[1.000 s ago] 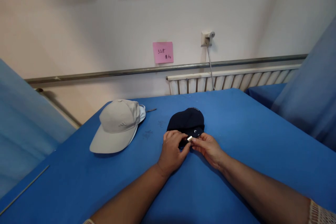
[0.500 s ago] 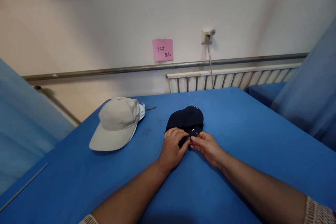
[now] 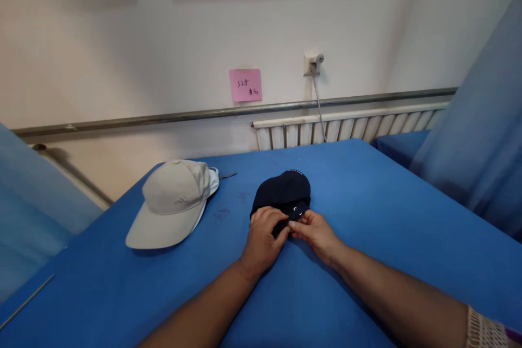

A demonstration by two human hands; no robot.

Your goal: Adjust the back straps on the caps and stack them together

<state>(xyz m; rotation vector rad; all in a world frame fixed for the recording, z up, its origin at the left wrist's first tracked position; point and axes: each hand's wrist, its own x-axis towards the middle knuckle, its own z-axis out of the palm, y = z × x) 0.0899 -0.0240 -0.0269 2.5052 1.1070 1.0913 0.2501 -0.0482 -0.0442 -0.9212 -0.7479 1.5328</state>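
A dark navy cap point(image 3: 281, 187) lies on the blue-covered table in front of me. My left hand point(image 3: 263, 239) is closed on its near left edge, the fingers curled over the fabric. With thumb and fingers pinched together, my right hand point(image 3: 316, 234) grips the near right edge, beside small white marks. The fingertips of both hands almost meet there, and they hide the part between them. To the left rests a light grey cap point(image 3: 175, 190), its brim toward me, with a pale blue item point(image 3: 213, 180) and a dark strap poking out behind it.
The blue table cover point(image 3: 367, 201) has faint dark writing left of the navy cap. A thin stick point(image 3: 28, 302) lies at the left edge. Behind stand a radiator point(image 3: 302, 131), a metal rail and a socket point(image 3: 312, 65) with a cord. Blue curtains point(image 3: 477, 125) hang on both sides.
The view has shifted slightly, so everything sits a little lower and further left. Both hands keep their hold on the navy cap's near edge, with only slight finger movement.
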